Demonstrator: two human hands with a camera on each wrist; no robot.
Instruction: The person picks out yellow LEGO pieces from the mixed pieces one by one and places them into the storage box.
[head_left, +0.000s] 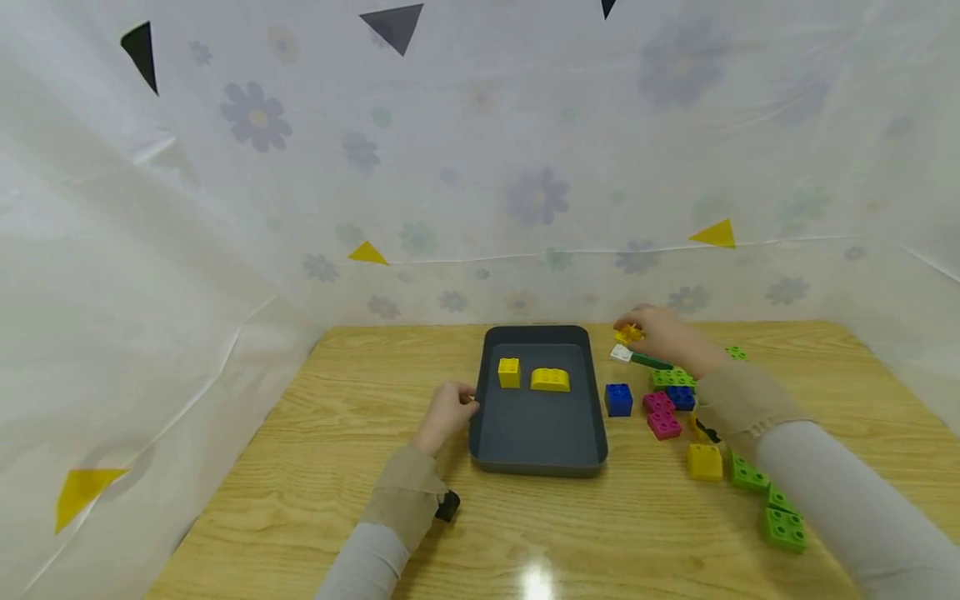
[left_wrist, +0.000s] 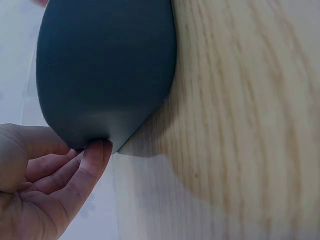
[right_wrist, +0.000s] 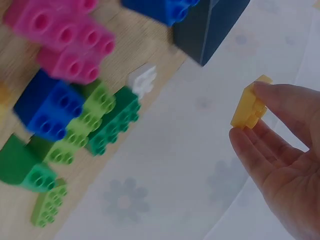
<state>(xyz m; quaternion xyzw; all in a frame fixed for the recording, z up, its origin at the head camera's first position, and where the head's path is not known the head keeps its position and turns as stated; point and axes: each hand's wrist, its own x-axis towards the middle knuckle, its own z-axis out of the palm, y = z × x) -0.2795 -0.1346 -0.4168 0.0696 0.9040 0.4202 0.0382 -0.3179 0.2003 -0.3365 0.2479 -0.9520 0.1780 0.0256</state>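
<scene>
A dark grey tray (head_left: 538,433) lies on the wooden table with a yellow square brick (head_left: 509,373) and a yellow rounded brick (head_left: 551,380) inside. My left hand (head_left: 448,410) pinches the tray's left rim between thumb and fingers; in the left wrist view the fingers (left_wrist: 92,162) meet at the edge of the tray (left_wrist: 105,65). At the back right my right hand (head_left: 663,333) holds a small yellow brick (right_wrist: 250,104) between thumb and fingertips, raised off the table. Beneath it lie a white brick (head_left: 621,353) and a dark green brick (head_left: 651,361).
Right of the tray are a blue brick (head_left: 618,400), pink bricks (head_left: 663,423), another yellow brick (head_left: 705,462) and several light green bricks (head_left: 784,528), partly hidden by the right arm. A patterned white sheet (head_left: 480,192) hangs behind the table.
</scene>
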